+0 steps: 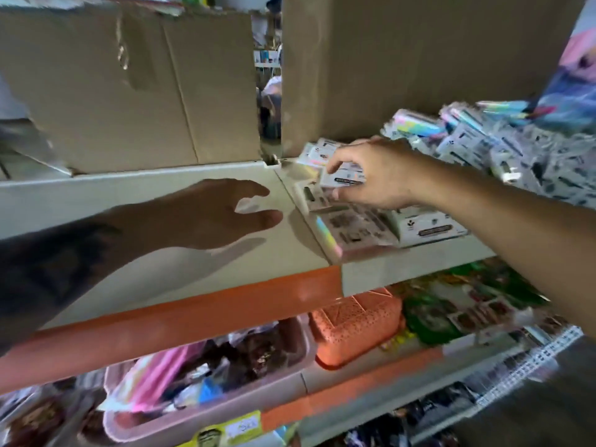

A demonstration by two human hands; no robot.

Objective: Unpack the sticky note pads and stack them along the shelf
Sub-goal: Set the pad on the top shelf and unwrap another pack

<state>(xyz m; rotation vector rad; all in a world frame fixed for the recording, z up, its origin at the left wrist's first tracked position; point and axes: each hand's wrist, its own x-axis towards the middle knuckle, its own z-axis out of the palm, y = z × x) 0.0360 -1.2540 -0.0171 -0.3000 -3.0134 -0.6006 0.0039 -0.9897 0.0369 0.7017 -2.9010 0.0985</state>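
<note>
The sticky note pads (351, 225) look light and small, each sealed in a glossy clear wrapper that will probably be slippery, so a pinch across the short edges, thumb on one side and fingers on the other, seems the safest hold; the paper block inside should be stiff enough to keep its shape, though the corners could dent if pressed hard. A few wrapped pads lie flat and overlapping on the cream shelf (180, 269), toward 3 o'clock from the centre of the view, with a big loose heap of pads (503, 146) piled further back at about 2 o'clock. The right hand (377, 175) reaches in from 3 o'clock and pinches one pad (343, 179) between thumb and curled fingers, holding it just above the ones already laid down. The left hand (209, 214) hovers over the bare stretch of shelf at about 9 o'clock from the pads, fingers spread and relaxed, holding nothing and apart from the nearest pad. Cardboard boxes (129, 91) stand behind the shelf at 11 and 1 o'clock, and an orange basket (354, 330) sits on the shelf below at 5 o'clock.
</note>
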